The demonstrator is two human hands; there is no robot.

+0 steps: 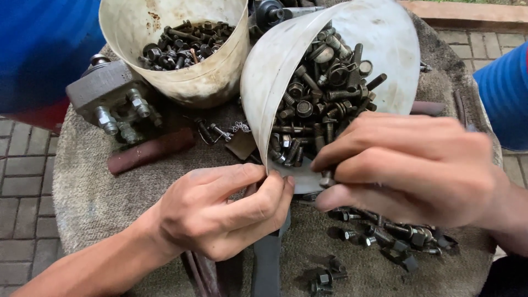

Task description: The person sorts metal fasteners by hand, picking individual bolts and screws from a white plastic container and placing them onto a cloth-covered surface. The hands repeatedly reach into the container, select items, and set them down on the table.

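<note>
The right hand [410, 168] is reaching into the mouth of a tipped white tub [379, 38], its fingers curled and closing on a dark bolt [326, 179] at the tub's lower lip. The left hand [220, 212] is pinching that same lip between thumb and fingertips, holding the bent rim just beside the right hand. Inside the tub, a heap of greasy bolts and nuts [322, 99] is lying against the lower wall. Below the right hand, loose bolts [385, 234] are lying scattered on the worn grey cloth [93, 192]. Farther back, a second white tub [192, 77] is standing upright with more bolts in it, and a grey metal block [102, 88] is lying to its left.
</note>
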